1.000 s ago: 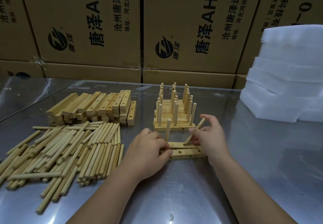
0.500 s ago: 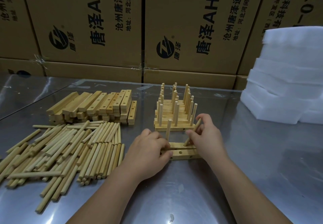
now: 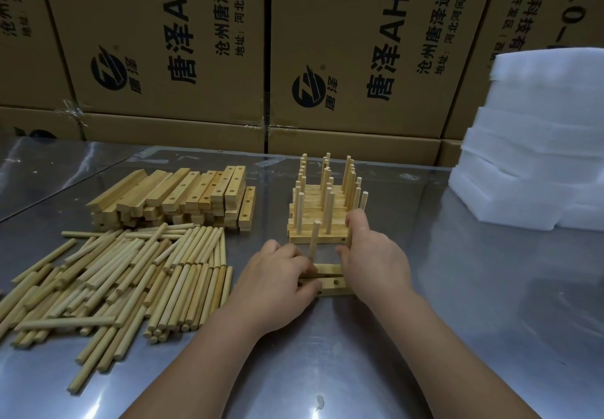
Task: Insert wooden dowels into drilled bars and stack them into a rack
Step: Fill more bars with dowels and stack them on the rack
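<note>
On the steel bench point(image 3: 457, 288) our left hand point(image 3: 277, 281) grips the drilled bar point(image 3: 335, 288); a dowel point(image 3: 314, 242) stands upright between both hands; we cannot tell what our curled right hand point(image 3: 372, 255) holds.

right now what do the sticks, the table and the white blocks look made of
Sticks: bare pale wood, matte tan with cut round ends. Table: likely stainless steel, shiny and mirroring the boxes. White blocks: probably foam, matte with soft, slightly ragged edges.
</note>
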